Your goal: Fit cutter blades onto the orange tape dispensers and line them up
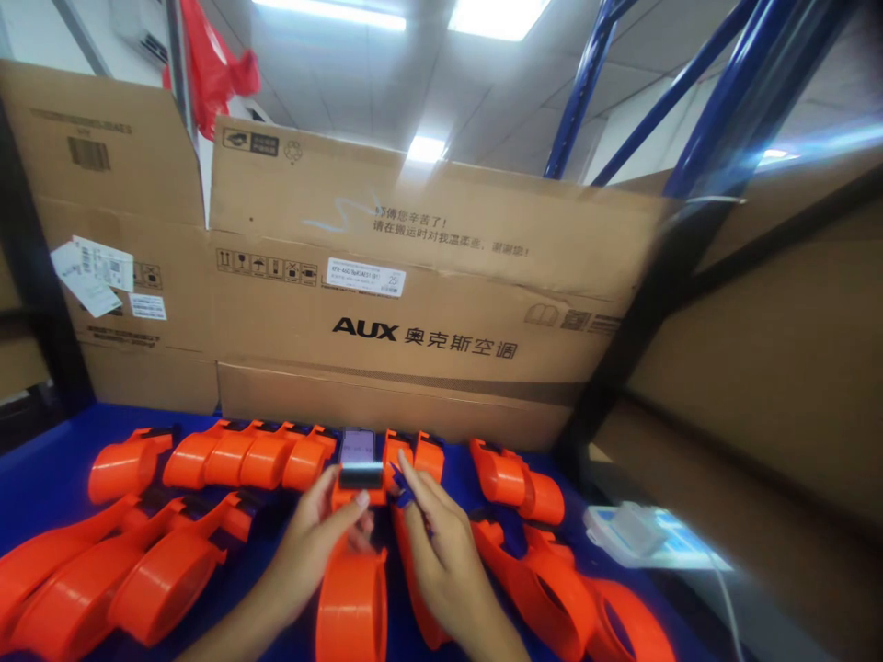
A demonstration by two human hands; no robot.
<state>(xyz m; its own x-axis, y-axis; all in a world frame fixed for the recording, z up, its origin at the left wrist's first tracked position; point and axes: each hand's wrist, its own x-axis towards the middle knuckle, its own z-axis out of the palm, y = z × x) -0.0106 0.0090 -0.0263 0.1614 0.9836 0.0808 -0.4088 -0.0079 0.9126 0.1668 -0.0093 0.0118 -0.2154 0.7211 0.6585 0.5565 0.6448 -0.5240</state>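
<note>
My left hand (318, 542) grips an orange plastic tape dispenser (353, 588) near its head, the thumb pressing just below the dark blade plate (360, 475). My right hand (433, 533) rests against the dispenser's right side, index finger stretched toward the head, with a small blue piece (402, 487) at its fingertips. The dispenser lies lengthwise on the blue table (41, 469), its round hub toward me.
Several more orange dispensers lie in rows on the left (158, 570), at the back (248, 455) and on the right (552, 579). Tall cardboard boxes (428, 322) wall the far edge. A white device (631, 531) sits at the right, beside blue shelf posts (717, 101).
</note>
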